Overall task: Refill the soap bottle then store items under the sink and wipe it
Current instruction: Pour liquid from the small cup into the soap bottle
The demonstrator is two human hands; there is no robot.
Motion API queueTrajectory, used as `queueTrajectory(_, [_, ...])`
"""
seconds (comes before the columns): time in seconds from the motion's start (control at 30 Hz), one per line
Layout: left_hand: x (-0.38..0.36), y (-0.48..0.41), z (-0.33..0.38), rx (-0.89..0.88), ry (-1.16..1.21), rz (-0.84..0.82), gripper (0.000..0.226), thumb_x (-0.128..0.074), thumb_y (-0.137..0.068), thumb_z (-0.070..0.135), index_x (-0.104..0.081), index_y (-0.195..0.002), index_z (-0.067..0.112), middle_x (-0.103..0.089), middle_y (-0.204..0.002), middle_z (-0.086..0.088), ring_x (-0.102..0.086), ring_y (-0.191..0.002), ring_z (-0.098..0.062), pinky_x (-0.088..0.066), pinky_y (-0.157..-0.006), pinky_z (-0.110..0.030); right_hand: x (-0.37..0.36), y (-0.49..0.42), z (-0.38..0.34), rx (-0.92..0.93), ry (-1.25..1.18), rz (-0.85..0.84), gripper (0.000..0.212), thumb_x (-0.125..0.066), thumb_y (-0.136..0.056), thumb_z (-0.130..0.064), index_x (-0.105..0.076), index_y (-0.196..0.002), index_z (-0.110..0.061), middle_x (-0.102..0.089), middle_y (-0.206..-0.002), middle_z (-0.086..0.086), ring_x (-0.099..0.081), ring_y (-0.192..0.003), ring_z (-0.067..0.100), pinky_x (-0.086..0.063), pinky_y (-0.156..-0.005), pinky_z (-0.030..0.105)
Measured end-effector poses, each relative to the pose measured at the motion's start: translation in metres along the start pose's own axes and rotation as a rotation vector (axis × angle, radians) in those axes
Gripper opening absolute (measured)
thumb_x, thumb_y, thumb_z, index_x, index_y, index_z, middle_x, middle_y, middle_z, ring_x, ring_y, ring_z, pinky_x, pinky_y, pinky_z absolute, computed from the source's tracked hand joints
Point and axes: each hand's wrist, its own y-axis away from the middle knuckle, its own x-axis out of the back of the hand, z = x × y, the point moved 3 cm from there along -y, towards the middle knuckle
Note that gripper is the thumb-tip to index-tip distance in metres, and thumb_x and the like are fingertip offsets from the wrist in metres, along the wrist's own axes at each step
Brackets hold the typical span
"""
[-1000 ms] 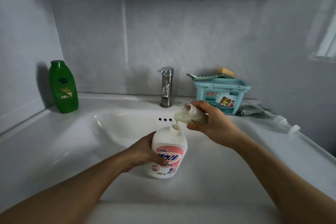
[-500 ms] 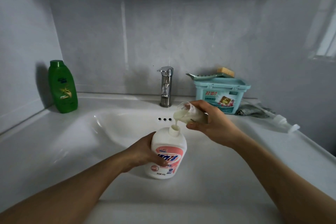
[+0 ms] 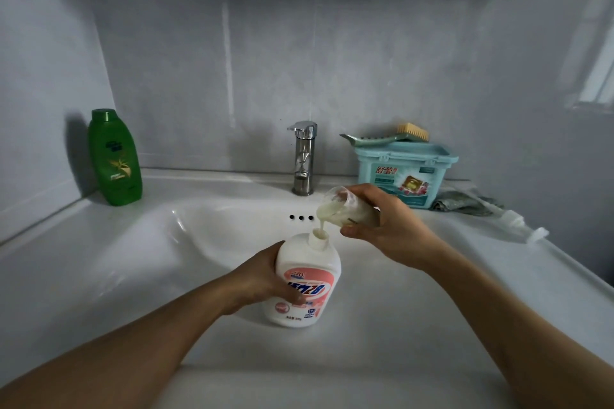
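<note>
White soap bottle [image 3: 309, 261] | hands: left hand [image 3: 262, 279] grips it; right hand [image 3: 390, 231] grips tilted cup [image 3: 335, 209], base hidden

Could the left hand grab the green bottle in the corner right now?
Probably not yet. The left hand grips the soap bottle while the right hand pours from the cup into it. Nothing stands between it and the green bottle, so after letting go it likely could.
</note>
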Motion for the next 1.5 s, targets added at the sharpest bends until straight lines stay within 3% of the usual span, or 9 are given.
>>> queueTrajectory(0.53, [0.0000, 0.0003, -0.0001, 0.009, -0.008, -0.013, 0.071, -0.084, -0.062, -0.002, -0.055, -0.121, 0.025, -0.073, -0.106, 0.004, -0.067, -0.099, -0.012, -0.055, -0.087, -0.032, -0.0011, -0.0002, -0.0002, -0.009, -0.001, -0.010, 0.054, -0.075, -0.076, -0.021, -0.049, -0.124, -0.024, -0.056, -0.108, -0.009, -0.056, -0.096, 0.007, -0.048, -0.081, 0.021])
queueTrajectory(0.83, [-0.0002, 0.0008, 0.0018, -0.004, -0.024, -0.026, 0.069, -0.085, -0.063, 0.000, -0.056, -0.119, 0.027, -0.072, -0.105, 0.006, -0.067, -0.097, -0.009, -0.055, -0.080, -0.024, -0.0009, 0.0007, -0.0017, -0.019, 0.002, -0.022, 0.054, -0.074, -0.077, -0.020, -0.048, -0.124, -0.025, -0.052, -0.105, -0.013, -0.054, -0.093, 0.004, -0.045, -0.074, 0.013])
queueTrajectory(1.0, [0.0001, 0.0002, 0.0014, -0.004, -0.034, -0.014, 0.066, -0.085, -0.062, -0.002, -0.058, -0.115, 0.026, -0.073, -0.102, 0.006, -0.068, -0.095, -0.009, -0.055, -0.077, -0.022, -0.0007, -0.0002, -0.0008, -0.008, 0.010, -0.010, 0.054, -0.075, -0.076, -0.021, -0.050, -0.123, -0.025, -0.055, -0.107, -0.011, -0.056, -0.096, 0.008, -0.048, -0.083, 0.022])
queueTrajectory(1.23, [0.0002, -0.0003, 0.0014, -0.010, -0.043, -0.025, 0.068, -0.085, -0.062, -0.001, -0.057, -0.117, 0.027, -0.073, -0.102, 0.007, -0.068, -0.093, -0.005, -0.054, -0.071, -0.016, -0.0007, -0.0010, 0.0007, -0.011, 0.013, -0.012, 0.054, -0.075, -0.077, -0.022, -0.048, -0.124, -0.026, -0.055, -0.109, -0.010, -0.055, -0.096, 0.009, -0.048, -0.083, 0.023])
queueTrajectory(1.37, [0.0008, -0.0017, -0.0006, -0.007, -0.041, -0.014, 0.069, -0.086, -0.061, -0.001, -0.058, -0.118, 0.026, -0.073, -0.103, 0.005, -0.068, -0.097, -0.012, -0.055, -0.080, -0.024, -0.0009, -0.0007, 0.0003, -0.015, 0.016, -0.016, 0.054, -0.074, -0.077, -0.022, -0.048, -0.123, -0.026, -0.053, -0.109, -0.011, -0.054, -0.096, 0.008, -0.047, -0.082, 0.021])
queueTrajectory(1.5, [0.0006, -0.0013, -0.0004, -0.012, -0.037, -0.009, 0.066, -0.085, -0.061, -0.003, -0.059, -0.113, 0.028, -0.073, -0.100, 0.007, -0.068, -0.092, -0.006, -0.055, -0.075, -0.020, -0.0009, -0.0008, 0.0008, -0.014, 0.007, -0.012, 0.054, -0.075, -0.077, -0.021, -0.049, -0.123, -0.026, -0.054, -0.109, -0.009, -0.055, -0.097, 0.010, -0.048, -0.084, 0.024])
